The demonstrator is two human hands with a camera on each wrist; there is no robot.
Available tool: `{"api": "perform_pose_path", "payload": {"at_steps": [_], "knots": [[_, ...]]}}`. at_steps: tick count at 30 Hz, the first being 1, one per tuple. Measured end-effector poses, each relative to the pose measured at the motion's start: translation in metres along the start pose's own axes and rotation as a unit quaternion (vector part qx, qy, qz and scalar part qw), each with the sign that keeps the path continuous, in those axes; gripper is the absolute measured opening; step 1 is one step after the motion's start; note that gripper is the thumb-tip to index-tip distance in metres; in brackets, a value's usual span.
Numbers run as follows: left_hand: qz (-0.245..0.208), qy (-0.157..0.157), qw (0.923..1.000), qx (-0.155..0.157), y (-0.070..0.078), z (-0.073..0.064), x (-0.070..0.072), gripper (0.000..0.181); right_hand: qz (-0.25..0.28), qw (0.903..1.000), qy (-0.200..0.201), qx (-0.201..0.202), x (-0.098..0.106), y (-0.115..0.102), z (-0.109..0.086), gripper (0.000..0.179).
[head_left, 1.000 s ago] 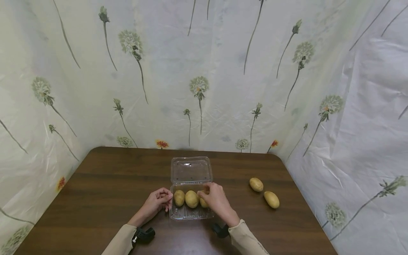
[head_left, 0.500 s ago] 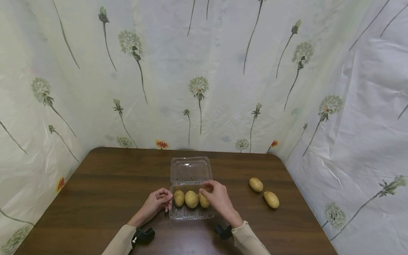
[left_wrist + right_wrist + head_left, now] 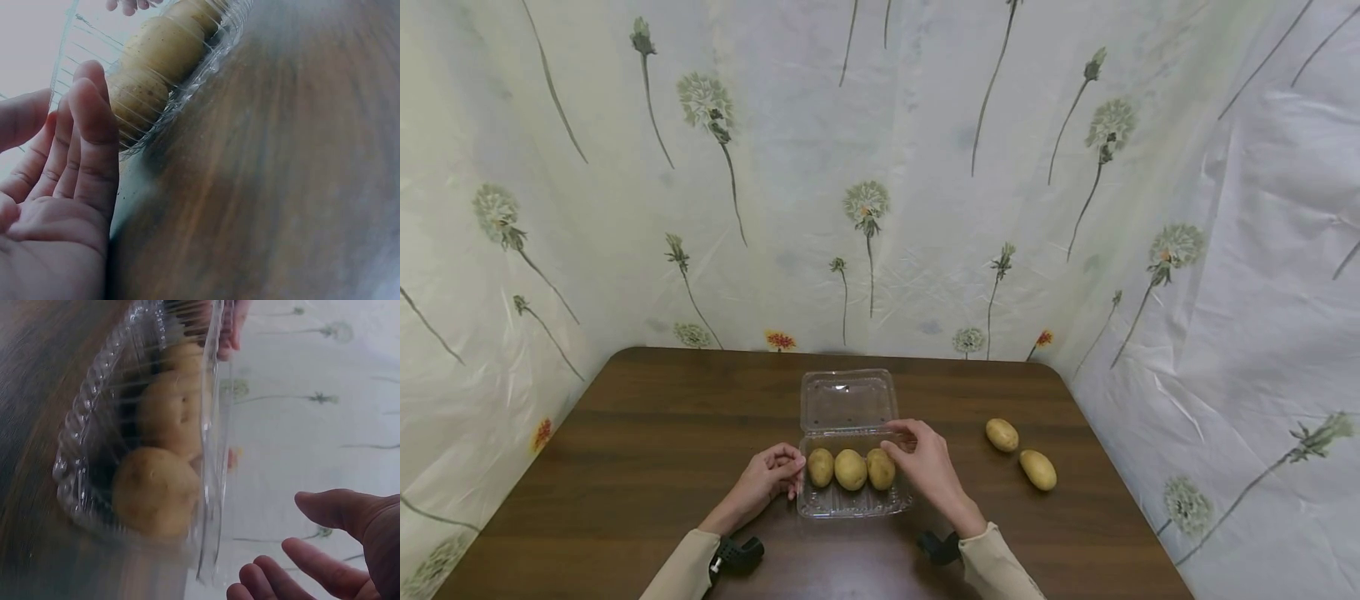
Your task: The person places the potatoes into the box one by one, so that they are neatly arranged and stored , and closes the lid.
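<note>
An open clear plastic clamshell container (image 3: 831, 506) sits on the table with its lid (image 3: 850, 402) folded back. Three potatoes stand in a row inside: a left potato (image 3: 820, 468), a middle potato (image 3: 850, 470) and a right potato (image 3: 881, 469). My left hand (image 3: 767, 473) pinches the container's left rim between thumb and fingertips; the left wrist view shows the thumb (image 3: 28, 119) against the thin edge. Over the container's right side, my right hand (image 3: 928, 462) holds nothing. In the right wrist view its thumb (image 3: 337, 509) and fingers are spread apart, away from the potatoes.
Two loose potatoes lie to the right on the brown wooden table (image 3: 685, 417), a nearer one (image 3: 1038, 470) and a farther one (image 3: 1002, 435). A flower-printed curtain (image 3: 925, 208) surrounds the table's back and sides.
My right hand has let go of the right potato and drawn back to the right, leaving it in the container. The left hand stays at the rim.
</note>
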State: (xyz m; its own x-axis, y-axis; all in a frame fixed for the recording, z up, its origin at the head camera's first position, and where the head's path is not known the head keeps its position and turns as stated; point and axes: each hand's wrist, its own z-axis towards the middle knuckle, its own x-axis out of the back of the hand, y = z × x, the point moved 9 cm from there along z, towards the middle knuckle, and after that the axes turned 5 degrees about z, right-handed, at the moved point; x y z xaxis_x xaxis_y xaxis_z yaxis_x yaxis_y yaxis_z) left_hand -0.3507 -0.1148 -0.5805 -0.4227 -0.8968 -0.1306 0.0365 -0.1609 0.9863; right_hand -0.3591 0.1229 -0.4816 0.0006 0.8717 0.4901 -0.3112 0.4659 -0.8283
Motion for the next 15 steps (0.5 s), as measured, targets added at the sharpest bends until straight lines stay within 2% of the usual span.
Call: {"api": "perform_pose_path", "payload": {"at_steps": [9,15], "knots": [[0.001,-0.001,1.0,0.001,0.0,0.0,0.0,0.015,0.003,0.9998,0.003,-0.017,0.017,0.013,-0.002,0.036],[-0.005,-0.006,1.0,-0.003,0.0,0.0,-0.001,0.017,-0.016,0.9993,0.016,-0.029,0.031,0.023,-0.004,0.038]]}}
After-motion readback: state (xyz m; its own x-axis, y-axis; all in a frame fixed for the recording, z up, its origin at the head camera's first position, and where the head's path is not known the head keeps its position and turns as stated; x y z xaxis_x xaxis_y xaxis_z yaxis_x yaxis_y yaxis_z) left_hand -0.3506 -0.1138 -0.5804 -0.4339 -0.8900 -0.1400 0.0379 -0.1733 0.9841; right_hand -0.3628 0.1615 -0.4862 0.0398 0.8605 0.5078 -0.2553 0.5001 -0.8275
